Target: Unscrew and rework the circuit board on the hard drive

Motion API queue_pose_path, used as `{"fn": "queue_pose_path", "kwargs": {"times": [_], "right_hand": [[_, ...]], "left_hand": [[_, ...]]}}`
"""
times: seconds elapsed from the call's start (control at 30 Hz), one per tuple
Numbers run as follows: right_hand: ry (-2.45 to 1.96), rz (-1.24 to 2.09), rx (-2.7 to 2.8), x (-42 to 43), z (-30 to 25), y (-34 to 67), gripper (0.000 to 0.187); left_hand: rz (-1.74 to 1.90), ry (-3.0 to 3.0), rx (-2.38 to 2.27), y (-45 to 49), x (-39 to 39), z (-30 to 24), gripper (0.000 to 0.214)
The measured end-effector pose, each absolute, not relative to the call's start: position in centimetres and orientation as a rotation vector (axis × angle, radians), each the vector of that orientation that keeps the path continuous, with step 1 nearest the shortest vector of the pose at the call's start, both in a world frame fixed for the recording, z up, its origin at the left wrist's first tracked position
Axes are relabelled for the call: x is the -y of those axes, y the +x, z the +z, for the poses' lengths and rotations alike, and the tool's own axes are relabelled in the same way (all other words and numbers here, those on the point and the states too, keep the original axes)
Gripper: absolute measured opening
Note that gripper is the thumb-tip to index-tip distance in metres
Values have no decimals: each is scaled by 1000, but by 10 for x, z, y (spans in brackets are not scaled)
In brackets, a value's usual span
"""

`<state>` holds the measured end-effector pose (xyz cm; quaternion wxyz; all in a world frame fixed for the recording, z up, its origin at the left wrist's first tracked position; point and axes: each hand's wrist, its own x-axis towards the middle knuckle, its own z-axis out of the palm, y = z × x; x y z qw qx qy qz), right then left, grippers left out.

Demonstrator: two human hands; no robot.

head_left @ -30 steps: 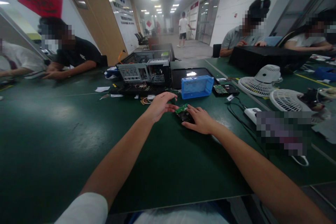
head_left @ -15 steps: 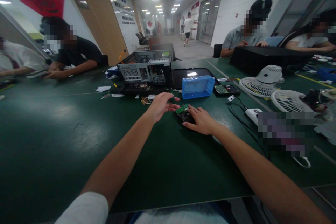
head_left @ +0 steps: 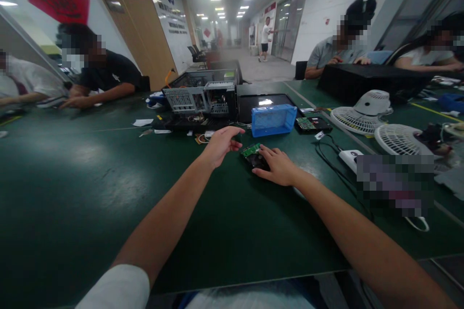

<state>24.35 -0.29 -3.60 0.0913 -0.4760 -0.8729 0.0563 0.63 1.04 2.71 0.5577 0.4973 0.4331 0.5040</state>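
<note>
A hard drive (head_left: 258,158) with a green circuit board lies tilted on the dark green table in front of me. My right hand (head_left: 277,166) rests on its right side, thumb at the near edge and fingers on the board, gripping it. Just off the drive's upper left corner, my left hand (head_left: 223,146) hovers with its fingers curled inward. A small dark shape shows between those fingers, too indistinct to name.
Beyond my hands stand an open computer case (head_left: 203,96) and a blue plastic bin (head_left: 273,120). Another drive with a circuit board (head_left: 312,124) lies right of the bin. White fan parts (head_left: 362,111), a power strip (head_left: 350,157) and cables occupy the right. Other people sit across the table.
My left fingers, stretched toward the drive before, have curled back away from its corner. My right hand and the drive stay nearly in place. A person in the background has turned and shifted right.
</note>
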Motion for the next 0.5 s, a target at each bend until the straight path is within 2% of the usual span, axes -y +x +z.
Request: {"fn": "queue_pose_path", "kwargs": {"times": [0.27, 0.5], "right_hand": [[-1400, 154, 2591, 4, -36, 243, 90], [-1402, 151, 2588, 4, -36, 243, 90]], "left_hand": [[1101, 1156, -908, 9, -8, 26, 31], [1128, 1128, -929, 8, -10, 25, 25]]}}
